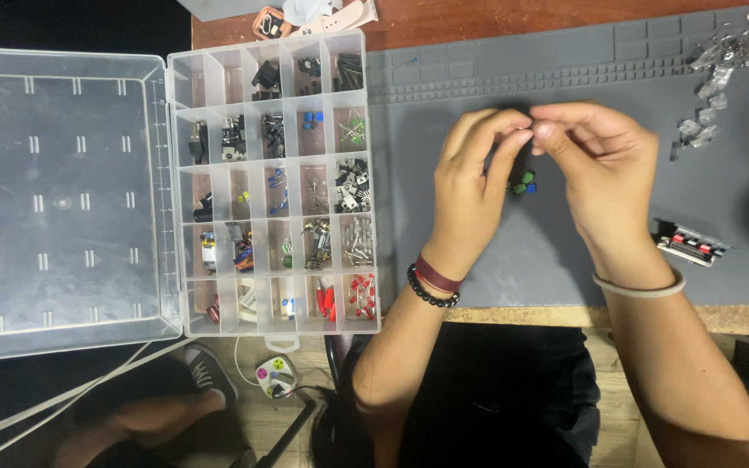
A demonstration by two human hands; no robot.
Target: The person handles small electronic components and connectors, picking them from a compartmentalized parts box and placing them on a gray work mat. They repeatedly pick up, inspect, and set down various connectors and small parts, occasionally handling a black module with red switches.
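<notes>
Now | left hand (470, 178) and right hand (595, 160) pinch together on a tiny part, too small to identify, above mat (565, 61) centre | green-blue parts (524, 183) beneath | steadying wrists on mat would help.

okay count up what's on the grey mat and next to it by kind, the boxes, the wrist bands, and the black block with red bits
Clear plastic compartment box with open lid: 1
Grey silicone work mat: 1
Black rectangular block with red parts: 1
Wrist bands: 3, a black bead bracelet and maroon band on the left hand, a pale band on the right hand
Total: 6
</notes>
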